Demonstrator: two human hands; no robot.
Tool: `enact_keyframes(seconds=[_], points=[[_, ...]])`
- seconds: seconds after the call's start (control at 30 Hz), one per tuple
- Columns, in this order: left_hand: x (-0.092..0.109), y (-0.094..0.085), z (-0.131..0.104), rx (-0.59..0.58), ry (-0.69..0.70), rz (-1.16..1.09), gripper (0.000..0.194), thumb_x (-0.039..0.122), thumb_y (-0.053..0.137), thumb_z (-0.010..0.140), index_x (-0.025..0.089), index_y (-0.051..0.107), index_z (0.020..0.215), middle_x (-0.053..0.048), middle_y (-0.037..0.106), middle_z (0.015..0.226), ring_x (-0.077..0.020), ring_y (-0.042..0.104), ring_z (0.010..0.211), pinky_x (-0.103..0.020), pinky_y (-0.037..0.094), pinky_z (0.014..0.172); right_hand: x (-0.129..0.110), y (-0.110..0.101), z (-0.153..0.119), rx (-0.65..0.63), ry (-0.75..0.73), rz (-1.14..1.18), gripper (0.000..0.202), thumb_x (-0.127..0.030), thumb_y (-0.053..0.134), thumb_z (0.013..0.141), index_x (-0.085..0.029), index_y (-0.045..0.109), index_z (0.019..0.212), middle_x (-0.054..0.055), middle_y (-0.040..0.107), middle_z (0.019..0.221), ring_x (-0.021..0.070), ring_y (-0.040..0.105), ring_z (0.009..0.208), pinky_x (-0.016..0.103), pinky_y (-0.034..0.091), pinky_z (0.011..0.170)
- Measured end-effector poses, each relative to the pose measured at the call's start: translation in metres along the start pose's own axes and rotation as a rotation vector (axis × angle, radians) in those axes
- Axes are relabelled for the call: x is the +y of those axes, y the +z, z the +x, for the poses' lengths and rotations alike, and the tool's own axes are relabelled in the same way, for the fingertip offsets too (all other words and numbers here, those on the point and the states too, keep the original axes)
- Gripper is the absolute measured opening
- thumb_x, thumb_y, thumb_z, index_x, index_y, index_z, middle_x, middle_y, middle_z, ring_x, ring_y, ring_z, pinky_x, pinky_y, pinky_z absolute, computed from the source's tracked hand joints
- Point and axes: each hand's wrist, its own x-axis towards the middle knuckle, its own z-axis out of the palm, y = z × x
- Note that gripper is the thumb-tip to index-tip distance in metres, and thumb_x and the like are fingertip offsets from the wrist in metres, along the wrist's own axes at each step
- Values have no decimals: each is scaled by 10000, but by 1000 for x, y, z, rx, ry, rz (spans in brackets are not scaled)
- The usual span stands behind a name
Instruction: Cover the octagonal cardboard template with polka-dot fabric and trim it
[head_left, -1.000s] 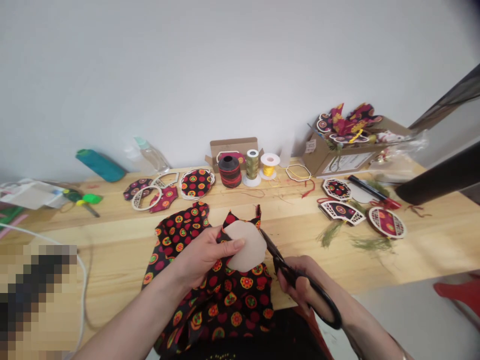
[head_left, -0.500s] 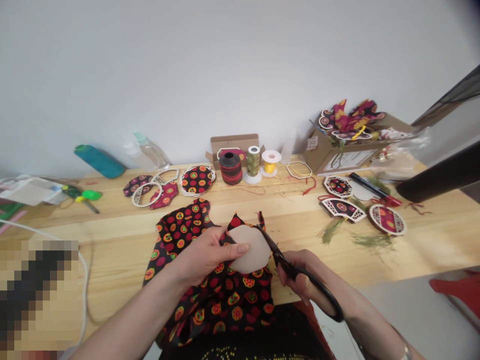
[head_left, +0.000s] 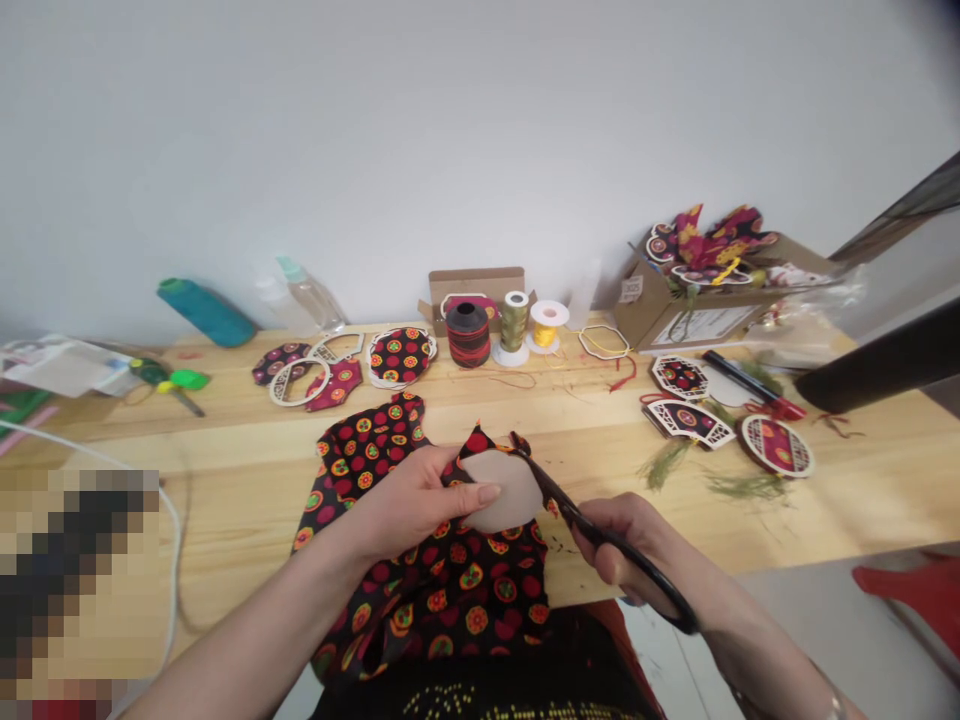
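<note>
My left hand (head_left: 431, 492) pinches a pale rounded card piece (head_left: 510, 490) together with black fabric (head_left: 472, 580) printed with red, orange and green motifs. The thumb lies on the card's face, and the fingers behind it are hidden. In my right hand (head_left: 626, 545) is a pair of black scissors (head_left: 570, 510), its blades at the card's upper right edge, where a narrow fabric strip curls up. The fabric spreads under both the card and my left hand, reaching from the table down to my lap.
Along the wall stand thread spools (head_left: 469, 335), a yellow ribbon spool (head_left: 550, 325), a teal thread cone (head_left: 206, 312) and a cardboard box (head_left: 697, 310) of fabric pieces. Fabric-covered ornaments (head_left: 686, 422) lie at right, wooden frames (head_left: 300, 382) at left. A black post (head_left: 885, 350) slants in at right.
The scissors and my right hand have shifted slightly right and down, with the blades closer together. My left hand keeps its pinch on the card. The whole view has shifted slightly.
</note>
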Motion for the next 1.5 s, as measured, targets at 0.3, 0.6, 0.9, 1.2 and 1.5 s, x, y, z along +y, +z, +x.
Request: enact_keyframes(seconds=[0.3,0.6,0.9,1.2,1.5], points=[[-2,-7,0,-52,55,126,210,376,704,777,181,705,854,-9,740,886,-147,642,800,-265,497,754,-9,-11,-3,-20,61,-65,673,-842,509,650,-178,408,609,-58,278,553,75,210,523,234,153,428],[0,-7,-1,-151,82,159,168,334,680,803,182,709,869,4,737,844,-132,645,775,-254,499,770,-17,-19,-8,-131,9,-175,638,-812,441,734,-179,415,665,-36,359,601,89,286,555,239,222,458],[0,-7,-1,-200,53,141,151,314,681,804,188,711,881,3,745,866,-136,658,795,-250,494,778,-26,-26,-4,-187,48,-246,567,-716,585,714,-169,449,649,-33,415,585,85,313,537,237,228,448],[-2,-8,0,-202,62,175,122,295,684,794,187,710,844,8,735,815,-141,655,793,-254,490,776,-22,-29,-6,-111,30,-366,433,-556,696,710,-160,522,721,-60,392,582,84,298,537,233,217,462],[-1,-7,-1,-229,29,210,154,313,663,815,189,726,881,1,747,855,-132,651,789,-235,494,753,-25,-26,-3,-113,87,-280,390,-391,703,759,-179,413,608,-69,405,551,76,300,536,219,205,455]])
